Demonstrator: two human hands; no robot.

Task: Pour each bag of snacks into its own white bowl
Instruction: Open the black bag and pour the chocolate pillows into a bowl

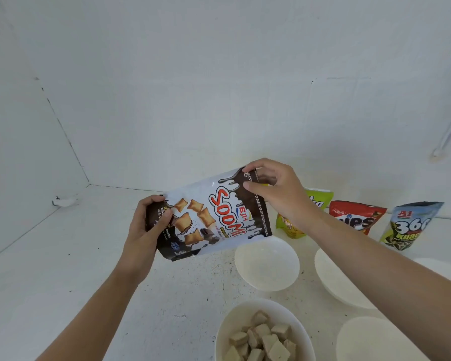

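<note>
Fingers of my left hand (146, 225) curl round the bottom of the glossy Soomi bag (214, 217), at nine o'clock; my right hand (276, 194) pinches its top corner at one o'clock, I judge to ready the mouth for pouring. The flat, crinkly pouch hangs tilted near a smooth empty white bowl (267, 267) at five o'clock.

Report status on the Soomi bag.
Left hand grips Soomi bag at bottom, right hand pinches its top. Bag held sideways above the table. Near bowl holds snacks. Nothing blocking.
</note>
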